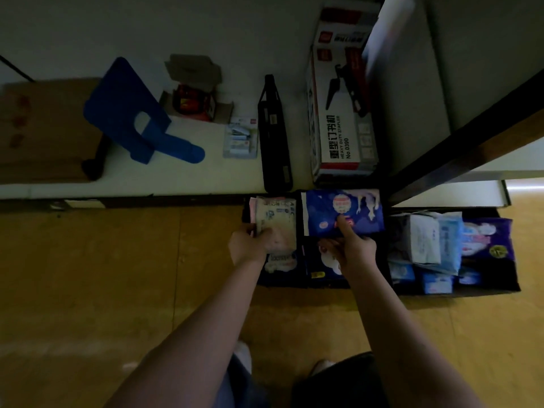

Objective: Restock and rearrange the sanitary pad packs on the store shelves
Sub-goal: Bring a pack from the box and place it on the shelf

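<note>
Pinching soft plastic, left hand (pixel 250 243) holds a pale pack (pixel 275 217), right hand (pixel 354 249) a glossy blue pack (pixel 329 209).

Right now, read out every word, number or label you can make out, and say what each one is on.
"重型订书机": on the stapler box.
"HEAVY DUTY STAPLER": same box, beside the Chinese line.
"No.0390": same box, next line.
Too blurred or small to read: print on the pale pack in the left hand, the blue pack in the right hand, the other packs and the blister card.
</note>
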Available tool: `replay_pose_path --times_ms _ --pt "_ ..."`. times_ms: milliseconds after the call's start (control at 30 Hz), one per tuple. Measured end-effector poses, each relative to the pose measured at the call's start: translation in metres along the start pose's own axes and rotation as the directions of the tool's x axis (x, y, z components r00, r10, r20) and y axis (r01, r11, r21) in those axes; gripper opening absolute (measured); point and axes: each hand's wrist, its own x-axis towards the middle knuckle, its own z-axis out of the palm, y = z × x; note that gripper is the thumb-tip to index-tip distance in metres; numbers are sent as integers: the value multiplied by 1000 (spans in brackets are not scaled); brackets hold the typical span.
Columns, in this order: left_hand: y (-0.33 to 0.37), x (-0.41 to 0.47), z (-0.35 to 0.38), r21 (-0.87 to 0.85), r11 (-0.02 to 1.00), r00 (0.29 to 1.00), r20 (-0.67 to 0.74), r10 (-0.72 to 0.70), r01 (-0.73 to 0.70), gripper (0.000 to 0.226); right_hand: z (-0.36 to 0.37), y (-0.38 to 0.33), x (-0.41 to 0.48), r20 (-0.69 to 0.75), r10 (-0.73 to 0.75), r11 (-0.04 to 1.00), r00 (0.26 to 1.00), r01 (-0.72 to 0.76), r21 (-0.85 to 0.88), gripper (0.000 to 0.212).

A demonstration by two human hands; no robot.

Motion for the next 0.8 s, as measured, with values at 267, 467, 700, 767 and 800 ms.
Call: replay_pose_path --times_ms 267,467,700,767,800 --pt "23 -51 -34 -32 997 996 -61 -67 65 23 -22 -25 -66 78 5 1000 997 -3 -22 39" --pt "62 -134 -97 -73 997 993 -117 -24 16 46 -33 -56 -165 139 -19 998 990 26 -49 42" --pt "126 -227 -192 -51 999 1000 3 16 -16 47 -30 -110 -292 218 -2 1000 976 5 -17 47" --pt "145 -251 -223 -120 989 995 43 86 -81 46 -24 -131 -323 207 -1 998 978 13 -57 47" --pt "156 -261 -239 -155 981 989 63 130 -119 47 -19 -143 -338 206 -7 996 979 25 -81 43"
